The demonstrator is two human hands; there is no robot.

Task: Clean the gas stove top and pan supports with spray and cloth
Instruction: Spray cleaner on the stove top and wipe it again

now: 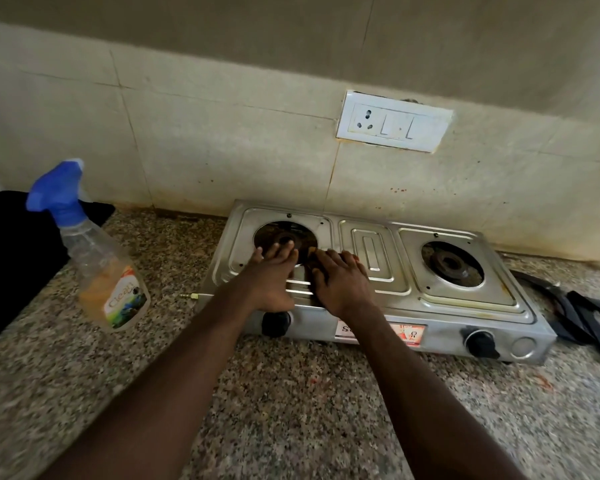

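Spray bottle (97, 258), standing on the counter (291, 410) left of the stove (430, 299): its label (122, 301) reads "Clean" in large slanted letters. A smaller line beneath that word is too small to read.

Stove front panel, between the two knobs (275, 323): a white sticker (346, 329) begins with a capital "S", and a forearm (374, 323) covers the remainder. The adjoining red sticker (411, 335) carries print and a round symbol, both blurred and not legible.
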